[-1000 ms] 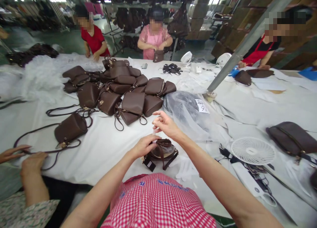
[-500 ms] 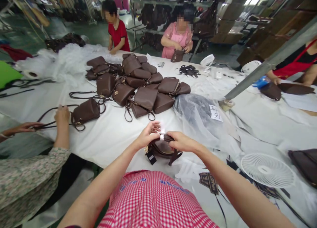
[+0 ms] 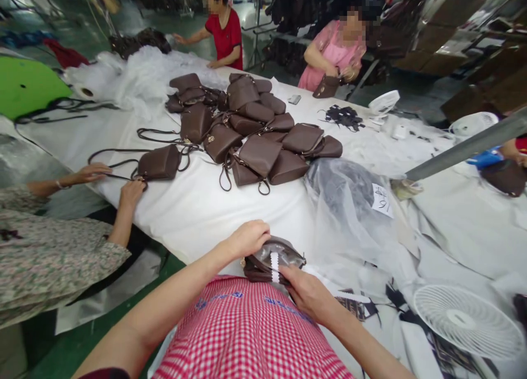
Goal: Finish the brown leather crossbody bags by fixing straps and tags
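A small brown handbag [image 3: 259,270] lies close against my checked apron, its mouth spread apart so that the grey lining shows. My left hand [image 3: 250,237] is closed on the bag's far left rim. On the near side, my right hand [image 3: 302,287] grips the rim with the thumb and fingers, beside a white zigzag-edged strip [image 3: 274,266] that hangs over the opening. The right hand's lower fingers are partly hidden.
Beyond my hands lies a pile of brown handbags [image 3: 255,154]. A clear plastic bag [image 3: 341,214] and a white fan [image 3: 465,318] are on the right. At left, a co-worker's hands [image 3: 132,192] handle another bag's strap. A slanted metal pole [image 3: 465,146] crosses at right.
The handbag has come nearer my body and its mouth is now wide apart. My left hand has closed on the rim. My view has turned left.
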A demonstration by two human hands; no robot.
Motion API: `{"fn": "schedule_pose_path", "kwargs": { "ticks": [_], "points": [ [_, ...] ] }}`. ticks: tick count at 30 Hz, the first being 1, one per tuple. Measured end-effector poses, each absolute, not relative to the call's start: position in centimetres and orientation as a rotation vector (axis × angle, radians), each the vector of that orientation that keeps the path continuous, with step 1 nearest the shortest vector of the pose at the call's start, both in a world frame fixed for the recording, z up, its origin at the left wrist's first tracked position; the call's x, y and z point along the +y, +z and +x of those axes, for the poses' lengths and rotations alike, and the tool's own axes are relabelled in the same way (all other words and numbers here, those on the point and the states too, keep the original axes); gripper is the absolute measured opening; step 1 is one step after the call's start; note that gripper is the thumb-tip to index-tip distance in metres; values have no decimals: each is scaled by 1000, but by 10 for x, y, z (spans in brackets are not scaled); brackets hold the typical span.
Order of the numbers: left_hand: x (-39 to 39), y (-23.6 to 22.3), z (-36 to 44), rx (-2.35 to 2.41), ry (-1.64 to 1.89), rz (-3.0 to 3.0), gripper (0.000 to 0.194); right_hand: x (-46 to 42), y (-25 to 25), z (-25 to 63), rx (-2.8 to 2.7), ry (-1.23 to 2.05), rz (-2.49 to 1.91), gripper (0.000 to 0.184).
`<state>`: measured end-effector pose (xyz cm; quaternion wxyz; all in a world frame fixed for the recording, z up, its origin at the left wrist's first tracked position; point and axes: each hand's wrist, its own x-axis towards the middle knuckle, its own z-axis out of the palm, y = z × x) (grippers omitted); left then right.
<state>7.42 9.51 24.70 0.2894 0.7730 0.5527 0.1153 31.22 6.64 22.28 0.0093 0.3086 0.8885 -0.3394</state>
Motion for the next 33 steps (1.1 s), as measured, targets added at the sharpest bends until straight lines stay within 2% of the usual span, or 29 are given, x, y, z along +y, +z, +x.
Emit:
{"fn": "schedule_pose_path", "kwargs": {
  "ticks": [3, 9, 13, 16, 19, 21, 23, 27, 33],
  "points": [
    [84, 256, 79, 1444, 220, 2025, 27, 67, 222, 315, 2764, -1055, 1009, 45],
    [65, 272, 60, 1605, 625, 1771, 25, 108, 245, 303, 2865, -1173, 1067, 32],
    [43, 270, 54, 1386, 408, 1867, 22, 132, 261, 284, 2804, -1088, 1042, 30],
    [26, 274, 58, 1405, 278, 1900, 22, 140, 258, 276, 2702, -1038, 1089, 27],
    [15, 284, 61, 1359, 275, 1826, 29, 142, 247, 275, 2659, -1107, 1108, 25],
    [13, 284, 64, 1260, 360, 1800, 24, 144, 239, 277, 2657, -1216, 1090, 24],
    [13, 274, 70, 1260, 433, 1785, 21, 144, 235, 278, 2639, -1323, 1079, 23],
    [17, 241, 89, 1492, 493, 1691, 39, 142, 233, 278, 2526, -1506, 1082, 22],
    [38, 210, 106, 1667, 608, 1695, 45, 138, 226, 282, 2317, -1769, 1183, 31]
  ]
}}
